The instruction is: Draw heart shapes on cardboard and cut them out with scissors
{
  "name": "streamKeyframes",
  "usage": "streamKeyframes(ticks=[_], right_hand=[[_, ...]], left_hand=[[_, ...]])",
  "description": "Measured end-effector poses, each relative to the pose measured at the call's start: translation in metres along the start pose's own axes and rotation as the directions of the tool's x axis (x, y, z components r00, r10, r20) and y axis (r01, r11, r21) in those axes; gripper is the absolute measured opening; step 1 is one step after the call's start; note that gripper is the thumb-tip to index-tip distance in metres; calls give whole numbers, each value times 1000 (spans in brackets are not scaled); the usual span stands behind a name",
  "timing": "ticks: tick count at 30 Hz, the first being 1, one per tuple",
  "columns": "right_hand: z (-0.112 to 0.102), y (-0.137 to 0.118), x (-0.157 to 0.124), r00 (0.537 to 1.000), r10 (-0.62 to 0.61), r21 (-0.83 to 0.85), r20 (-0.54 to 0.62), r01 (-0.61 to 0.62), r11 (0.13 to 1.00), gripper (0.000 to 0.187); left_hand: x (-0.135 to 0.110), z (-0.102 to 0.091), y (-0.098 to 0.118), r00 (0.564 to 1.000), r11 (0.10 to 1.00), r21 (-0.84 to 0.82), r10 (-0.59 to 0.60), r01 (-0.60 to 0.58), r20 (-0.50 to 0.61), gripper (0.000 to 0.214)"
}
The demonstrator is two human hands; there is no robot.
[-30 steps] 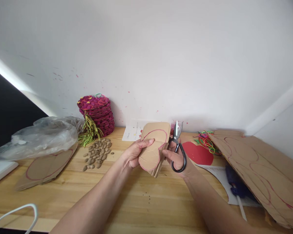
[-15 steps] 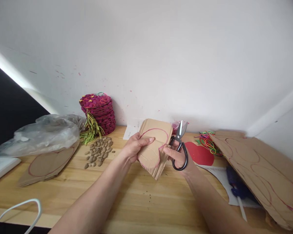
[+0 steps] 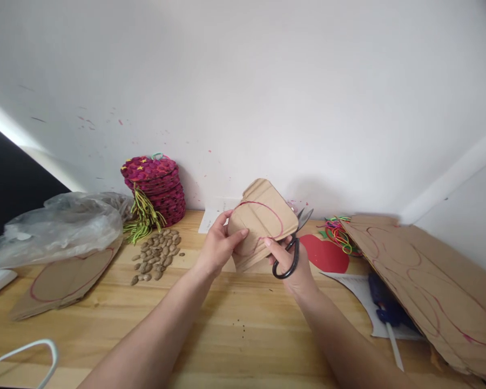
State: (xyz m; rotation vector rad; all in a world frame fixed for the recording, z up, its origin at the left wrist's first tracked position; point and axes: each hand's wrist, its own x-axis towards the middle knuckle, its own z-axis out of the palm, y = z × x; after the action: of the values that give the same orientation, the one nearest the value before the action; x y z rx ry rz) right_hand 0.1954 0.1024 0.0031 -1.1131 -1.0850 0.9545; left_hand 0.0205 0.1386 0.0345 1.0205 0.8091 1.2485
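Note:
A piece of brown cardboard (image 3: 263, 216) with a pink-red curved outline drawn on it is held up above the table. My left hand (image 3: 222, 240) grips its left edge, thumb on top and fingers beneath. At the lower right edge, my right hand (image 3: 287, 262) pinches the cardboard between thumb and fingers. The same hand carries black-handled scissors (image 3: 292, 259), whose blades point up and to the right, partly hidden behind the cardboard's corner. Just right of this hand lies a red paper shape (image 3: 324, 254).
At left are a plastic bag (image 3: 65, 227), outlined cardboard (image 3: 73, 275), a pile of brown seeds or stones (image 3: 157, 254) and a magenta woven container (image 3: 156, 189). To the right sit coloured cords (image 3: 342, 235), a blue glue gun (image 3: 384, 302) and a large outlined cardboard sheet (image 3: 425, 281).
The cardboard has been turned clockwise, its top tilting to the right. My right hand and the scissors have shifted left, and the blades now lean further right. The view has moved slightly.

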Motion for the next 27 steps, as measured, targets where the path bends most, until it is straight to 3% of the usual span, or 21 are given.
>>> streamKeyframes(ticks=[4, 9, 15, 24, 27], right_hand=[[2, -2, -2, 1000, 15, 81, 19, -17, 997, 35], [1, -10, 0, 999, 30, 186, 27, -34, 982, 38], [-3, -9, 3, 997, 8, 191, 76, -23, 981, 35], [-5, -11, 6, 998, 6, 191, 70, -19, 981, 37], [-8, -14, 7, 989, 47, 196, 141, -74, 978, 46]], left_hand=[[4, -3, -1, 993, 990, 77, 117, -118, 12, 69], [7, -8, 2, 993, 988, 93, 118, -120, 23, 69], [7, -11, 2, 999, 1000, -12, 7, -6, 53, 77], [7, -9, 9, 982, 978, -109, -171, 179, 75, 60], [8, -11, 13, 979, 973, -127, -186, 195, 78, 55]])
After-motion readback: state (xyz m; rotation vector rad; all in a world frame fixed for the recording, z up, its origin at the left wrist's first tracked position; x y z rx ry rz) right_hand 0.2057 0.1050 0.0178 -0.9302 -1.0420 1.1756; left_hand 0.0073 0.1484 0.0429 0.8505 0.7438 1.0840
